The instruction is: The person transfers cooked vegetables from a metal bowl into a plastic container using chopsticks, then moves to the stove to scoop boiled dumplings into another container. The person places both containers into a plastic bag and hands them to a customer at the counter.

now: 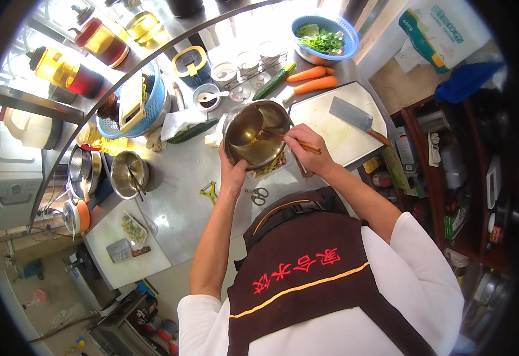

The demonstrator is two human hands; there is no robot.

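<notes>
My left hand (233, 173) grips the rim of a stainless steel mixing bowl (257, 120), which is tilted so that its inside faces me. Little shows in the bowl beyond a few light bits near the chopsticks' tips. In my right hand (308, 149) is a pair of wooden chopsticks (306, 145), their tips inside the bowl. Shredded food (268, 167) in a clear container shows just below the bowl's near edge, partly hidden by it. A wooden handle (301, 165) lies beneath my right hand; what it belongs to is hidden.
Right of the bowl, a cleaver (353, 115) rests on a white cutting board (322, 120). Carrots (315, 84) and a cucumber (275, 81) lie behind. Scissors (258, 196) and a yellow-green peeler (209, 192) are near me. A second steel bowl (128, 173) and another cleaver (120, 250) are leftward.
</notes>
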